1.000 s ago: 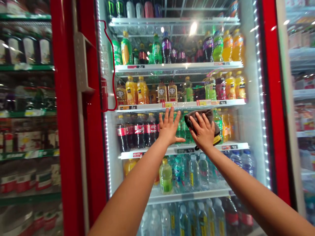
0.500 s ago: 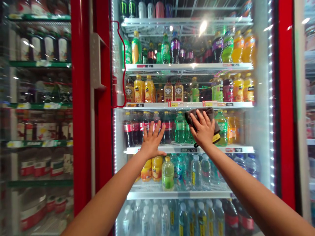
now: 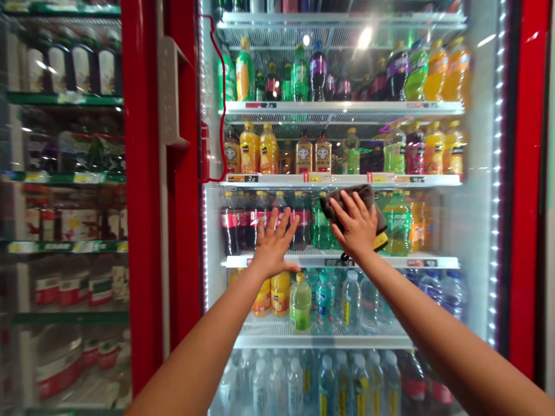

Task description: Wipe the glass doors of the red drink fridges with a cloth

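Note:
My left hand (image 3: 276, 245) is spread flat, palm toward the glass door (image 3: 433, 364) of a lit drinks fridge, and holds nothing. It appears to rest on the glass, in front of dark cola bottles (image 3: 299, 222). Further right, my right hand (image 3: 355, 228) lies with fingers spread over a dark grey cloth (image 3: 329, 211) with a yellow patch at its lower corner, holding it against the glass. Green bottles (image 3: 396, 222) stand on the shelf behind the cloth. The side of the cloth facing the glass is hidden.
The fridge has a red frame (image 3: 143, 202) with a white handle (image 3: 172, 92) on the left. Behind the glass, several white shelves (image 3: 347, 108) carry bottles. A red line (image 3: 224, 138) is drawn on the glass. Another fridge stands left, with green-edged shelves (image 3: 65, 98).
The view has shifted and come slightly nearer, so the shelves look larger. The cloth under my right hand has moved slightly left and up against the bottles behind. My left hand remains spread.

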Demonstrator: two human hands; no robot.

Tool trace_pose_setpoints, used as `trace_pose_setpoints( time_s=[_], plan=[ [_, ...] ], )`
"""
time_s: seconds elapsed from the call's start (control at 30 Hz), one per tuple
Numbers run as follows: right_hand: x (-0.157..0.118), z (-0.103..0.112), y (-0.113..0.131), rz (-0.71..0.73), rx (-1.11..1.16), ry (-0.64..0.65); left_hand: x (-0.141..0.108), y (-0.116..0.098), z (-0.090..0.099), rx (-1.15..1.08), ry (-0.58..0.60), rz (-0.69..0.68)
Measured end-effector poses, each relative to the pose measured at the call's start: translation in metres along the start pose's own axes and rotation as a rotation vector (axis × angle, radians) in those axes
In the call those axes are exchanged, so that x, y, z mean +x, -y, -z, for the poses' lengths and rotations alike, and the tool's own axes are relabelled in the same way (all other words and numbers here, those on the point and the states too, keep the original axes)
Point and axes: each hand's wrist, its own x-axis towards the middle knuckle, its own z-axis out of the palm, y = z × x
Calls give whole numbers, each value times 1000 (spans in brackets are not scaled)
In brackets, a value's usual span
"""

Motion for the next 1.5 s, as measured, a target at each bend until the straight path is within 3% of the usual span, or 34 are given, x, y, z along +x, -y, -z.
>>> trace_pose_setpoints(
  time_s=[0.13,0.27,0.4,0.47,0.53,0.63,0.77,0.83,0.9,0.97,1.03,1.13,1.2,1.27,1.37,1.43,1.5],
  plan=[
    [-14,1,32,234,72,135,1,0,-1,-23,3,-8],
    [-36,14,6,389,107,208,0,0,-3,-40,-8,-15],
    [-10,6,-9,120,30,83,0,0,-5,-72,-27,-24],
    [6,-4,5,-17,-9,43,0,0,-5,-91,-31,-24],
    [8,-11,26,-54,-5,47,0,-1,-4,-104,-27,-23],
    [-16,-5,43,86,35,137,0,-1,-1,-116,-18,-20],
    [-48,15,20,359,76,306,1,-3,3,-113,-7,-13],
    [-42,16,7,297,64,295,2,-5,5,-113,8,-1],
    [-25,9,7,112,39,208,0,-10,6,-111,16,22],
    [-8,-1,19,-39,28,115,-5,-17,7,-101,12,51],
    [-2,-5,34,-62,32,90,-17,-23,8,-85,4,76],
    [-16,6,36,168,61,208,-43,-25,9,-64,29,63],
    [-31,18,20,404,99,313,-63,-20,10,-48,63,33],
    [-40,26,-1,508,117,350,-80,-15,10,-39,87,30],
    [-30,22,-12,323,94,266,-95,-11,8,-54,104,81],
    [-15,11,4,153,82,198,-97,-12,5,-68,105,115],
    [-4,2,31,77,85,170,-97,-13,2,-77,100,125]
  ],
)
